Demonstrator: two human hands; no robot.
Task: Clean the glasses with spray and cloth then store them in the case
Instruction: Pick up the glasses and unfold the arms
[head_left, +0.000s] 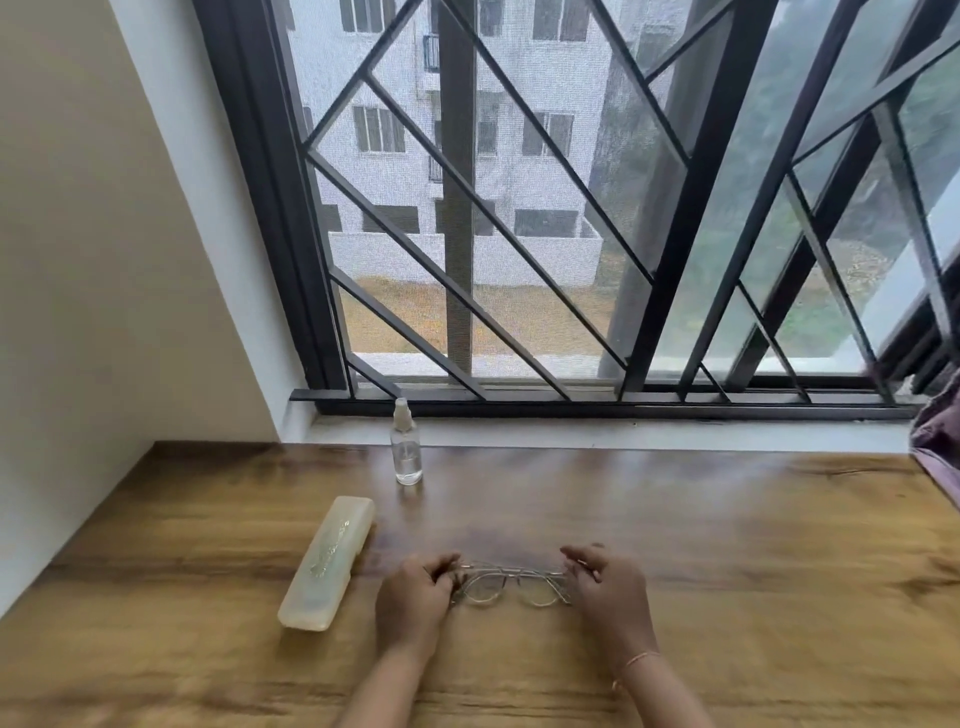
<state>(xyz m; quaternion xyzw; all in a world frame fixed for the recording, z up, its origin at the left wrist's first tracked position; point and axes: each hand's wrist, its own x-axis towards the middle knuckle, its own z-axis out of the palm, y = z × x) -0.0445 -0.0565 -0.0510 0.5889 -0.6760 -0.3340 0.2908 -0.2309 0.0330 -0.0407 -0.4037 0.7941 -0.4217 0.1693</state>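
Observation:
Thin metal-framed glasses (511, 586) lie low over the wooden table (727, 597), lenses toward me. My left hand (415, 597) pinches their left end and my right hand (608, 582) pinches their right end. A pale translucent glasses case (328, 561) lies shut on the table, to the left of my left hand. A small clear spray bottle (406, 444) stands upright at the back of the table near the window sill. No cloth is in sight.
A white sill (623, 434) and a barred window (519, 208) run along the table's far edge. A wall (104, 260) closes off the left side. Purple fabric (940, 447) hangs in at the far right edge.

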